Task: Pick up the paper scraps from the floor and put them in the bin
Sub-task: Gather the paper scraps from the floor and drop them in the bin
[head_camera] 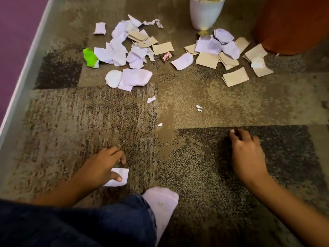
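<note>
Barely begun, I judge: 2 heaps of white and brown paper scraps (207, 60) lie far off on the patterned carpet floor (89, 122), near the white plastic bin (204, 15). The left hand (99, 168) pinches 1 small white paper scrap (123, 172) nearby; the right hand (247, 154) rests loosely curled, empty.

a broad stretch of bare carpet (106, 118) lies open before the two scrap heaps, broken only by three tiny white bits (151, 99). the left heap (124, 50) and right heap (227, 52) leave a narrow lane, with a small wrapper (167, 57) at its left edge. the white bin (204, 15) stands just behind the right heap, with an orange-brown tub (293, 24) close on its right. a skirting board (23, 77) closes the left side. a socked foot (163, 202) sits between the left grip (99, 168), which pinches a white scrap (122, 172), and the right grip (247, 155).
</note>
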Demonstrator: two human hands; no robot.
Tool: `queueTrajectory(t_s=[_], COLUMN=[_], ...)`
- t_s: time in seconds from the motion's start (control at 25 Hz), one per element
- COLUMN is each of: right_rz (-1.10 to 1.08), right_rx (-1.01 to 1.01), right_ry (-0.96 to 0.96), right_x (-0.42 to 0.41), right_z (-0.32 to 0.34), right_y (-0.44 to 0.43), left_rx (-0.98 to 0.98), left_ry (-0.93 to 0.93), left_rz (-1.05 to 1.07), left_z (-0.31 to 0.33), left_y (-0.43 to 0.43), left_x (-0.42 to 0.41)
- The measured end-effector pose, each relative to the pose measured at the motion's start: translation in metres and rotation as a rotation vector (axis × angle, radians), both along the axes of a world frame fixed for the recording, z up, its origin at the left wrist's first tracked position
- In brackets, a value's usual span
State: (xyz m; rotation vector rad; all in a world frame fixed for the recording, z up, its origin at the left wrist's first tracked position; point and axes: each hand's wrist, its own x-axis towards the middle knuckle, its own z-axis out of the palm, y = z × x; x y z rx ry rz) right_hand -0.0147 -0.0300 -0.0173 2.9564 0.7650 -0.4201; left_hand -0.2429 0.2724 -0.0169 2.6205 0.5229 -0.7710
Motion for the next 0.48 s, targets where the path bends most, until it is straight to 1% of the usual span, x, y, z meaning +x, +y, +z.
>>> queueTrajectory(t_s=[0.16,0.24,0.32,0.48], right_rz=[0.009,0.037,0.056,0.04], right_rx=[-0.061,-0.067,-0.024,0.104], right_ry=[0.013,0.022,0.029,0.003], right_x=[-0.01,-0.011,-0.008,0.006], right_z=[0.005,0.008,0.01,0.0], right_y=[-0.002,-0.003,-0.002,0.0], left_rx=[-0.12,-0.146,-0.159,-0.159], left_ry=[0.073,0.064,-0.005,-0.245], left_rz=[0.066,0.081,0.097,0.112], left_z=[-0.009,-0.012,-0.013,-0.005], left_y=[-0.009,-0.011,-0.013,-0.02], left_x=[-0.002,-0.001,0.002,0.024])
